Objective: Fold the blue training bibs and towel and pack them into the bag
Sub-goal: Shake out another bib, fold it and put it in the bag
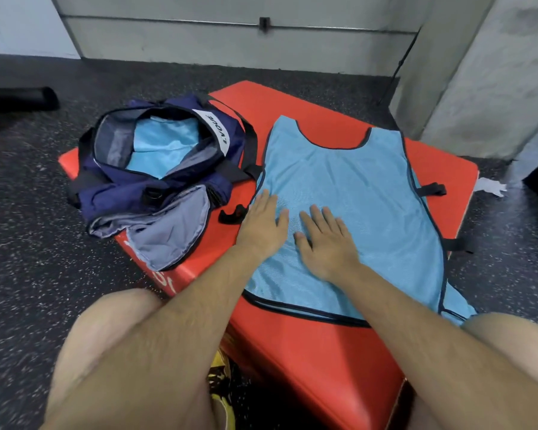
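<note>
A light blue mesh training bib (361, 187) with dark trim lies spread flat on a red padded mat (308, 361), neck opening pointing away from me. My left hand (263, 226) and my right hand (326, 240) both rest flat on its lower half, fingers straight, side by side. To the left, a navy duffel bag (121, 193) sits unzipped on the mat's corner with folded light blue fabric (162, 144) inside it. The bag's grey-lined flap (174, 231) hangs open toward me.
Dark speckled floor (44, 243) surrounds the mat. A grey wall runs along the back and a concrete pillar (485, 88) stands at the right. A white scrap (491, 186) lies by the mat's right corner. My bare knees frame the near edge.
</note>
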